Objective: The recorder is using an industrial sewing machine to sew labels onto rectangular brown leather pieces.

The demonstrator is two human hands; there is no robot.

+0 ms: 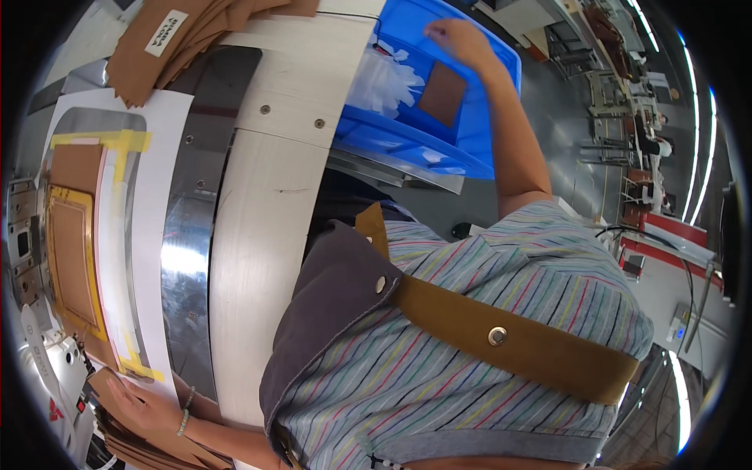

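My left hand [149, 406], wearing a beaded bracelet, closes on the edge of a brown leather-like panel [100, 384] at the lower left, over a stack of similar panels [125, 439]. Close to its fingers is a white sheet [153, 235] bearing a taped template [125, 168]. A yellow-edged frame [95, 290] surrounds another brown panel [72, 258] there. My right hand [458, 41] is raised over a blue bin [470, 157] at the top, its fingers curled and nothing visible in them. Inside the bin lie a brown panel [443, 94] and whitish translucent strips [384, 82].
A pile of brown pieces with a white label [227, 19] lies at the upper left. A shiny metal plate [188, 298] borders the pale worktable [258, 235]. Metal machine parts [23, 239] stand along the far left. Benches and a stool [572, 55] are in the background.
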